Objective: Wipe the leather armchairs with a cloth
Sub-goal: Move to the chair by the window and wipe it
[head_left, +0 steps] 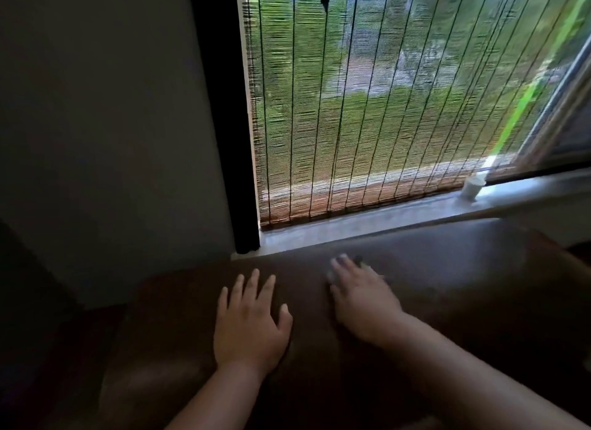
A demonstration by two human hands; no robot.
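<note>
The top of a dark brown leather armchair (447,285) back fills the lower part of the head view, just under a window. My left hand (248,321) lies flat on the leather with its fingers straight and spread. My right hand (361,295) lies beside it, fingers stretched forward on the leather and blurred. A small dark patch shows at its fingertips; whether it is a cloth I cannot tell. No cloth is plainly visible.
A woven bamboo blind (367,109) hangs over the window right behind the chair back. The grey window sill (367,221) runs along it, with a small white fitting (473,186) at the right. A dim wall (112,125) stands at the left.
</note>
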